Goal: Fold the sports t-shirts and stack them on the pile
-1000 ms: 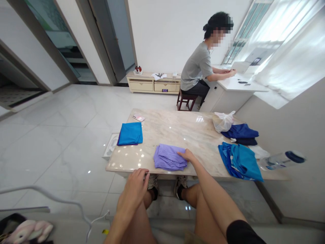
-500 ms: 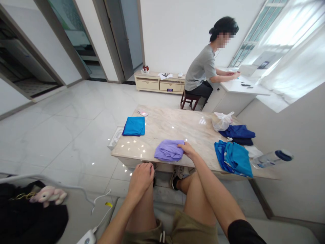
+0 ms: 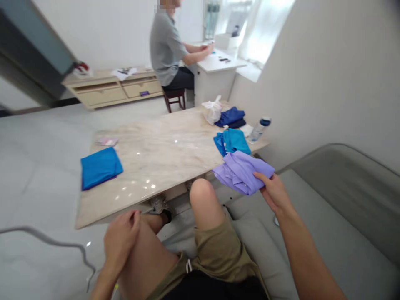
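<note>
Lilac cloth at 3 o'clock, gripped between the fingers and thumb of my right hand, clear of the marble table, above the sofa. My left hand lies slack on my thigh at 7 o'clock, gripping nothing.

- my shorts: olive khaki cloth, ending above the knee;
- a drawstring end: small, white, against the shorts;
- my top: black, only its lower edge in view;
- my arms: bare, no sleeves reaching them;
- my left hand and right hand: bare, ungloved;
- my sneaker: pale grey, with a black sock above it
</note>
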Motion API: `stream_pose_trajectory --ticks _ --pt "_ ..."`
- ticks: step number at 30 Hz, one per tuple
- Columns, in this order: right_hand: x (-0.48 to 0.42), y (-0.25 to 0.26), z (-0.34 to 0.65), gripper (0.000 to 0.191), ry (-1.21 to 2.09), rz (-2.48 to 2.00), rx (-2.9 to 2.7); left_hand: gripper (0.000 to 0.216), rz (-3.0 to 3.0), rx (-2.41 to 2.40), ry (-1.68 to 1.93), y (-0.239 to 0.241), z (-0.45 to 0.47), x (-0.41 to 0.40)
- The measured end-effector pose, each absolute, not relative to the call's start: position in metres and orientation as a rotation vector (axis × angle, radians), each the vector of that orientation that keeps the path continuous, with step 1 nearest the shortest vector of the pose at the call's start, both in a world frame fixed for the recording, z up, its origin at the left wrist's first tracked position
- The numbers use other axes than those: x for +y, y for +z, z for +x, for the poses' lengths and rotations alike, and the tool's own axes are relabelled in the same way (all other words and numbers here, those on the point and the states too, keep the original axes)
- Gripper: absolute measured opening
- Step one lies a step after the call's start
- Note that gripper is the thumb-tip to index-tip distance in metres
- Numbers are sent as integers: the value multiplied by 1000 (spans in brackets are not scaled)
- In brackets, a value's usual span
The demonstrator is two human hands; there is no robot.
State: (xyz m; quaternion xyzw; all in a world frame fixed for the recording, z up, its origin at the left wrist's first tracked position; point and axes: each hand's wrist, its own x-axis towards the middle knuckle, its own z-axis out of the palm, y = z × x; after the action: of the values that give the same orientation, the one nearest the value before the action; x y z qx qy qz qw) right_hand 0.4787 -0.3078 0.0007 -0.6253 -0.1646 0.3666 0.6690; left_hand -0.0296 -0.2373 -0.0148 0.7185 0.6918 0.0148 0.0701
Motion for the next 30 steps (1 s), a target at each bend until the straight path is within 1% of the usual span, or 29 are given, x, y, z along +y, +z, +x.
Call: stream_pose_trajectory --ticks 3,7,10,13,16,19,23,27,30 --pt "-349 -18 486 61 781 -1446 -169 56 2143 2102 -114 -13 -29 -218" --pt "-351 -31 502 56 747 -1420 -53 57 2146 2066 -243 -6 -13 -211" --pt "-315 -19 527 56 647 -1293 -172 56 2181 2070 -244 -2 -1 -215" --pt "-255 -3 552 54 534 -1122 -315 55 2240 2069 -183 -3 4 -220" --pt "-196 -3 560 50 485 -1057 -323 55 2296 2063 -111 -7 2 -224" --pt "-170 -25 542 45 547 -1239 -180 52 2326 2072 -49 -12 -3 -225" --pt "-202 -75 478 47 686 -1413 -147 46 2318 2064 55 -16 -6 -228" --pt "-251 -116 427 57 859 -1593 -534 36 2267 2042 172 -17 -2 -232" --pt "-258 -112 399 64 889 -1661 -927 34 2215 2075 210 -18 0 -232"
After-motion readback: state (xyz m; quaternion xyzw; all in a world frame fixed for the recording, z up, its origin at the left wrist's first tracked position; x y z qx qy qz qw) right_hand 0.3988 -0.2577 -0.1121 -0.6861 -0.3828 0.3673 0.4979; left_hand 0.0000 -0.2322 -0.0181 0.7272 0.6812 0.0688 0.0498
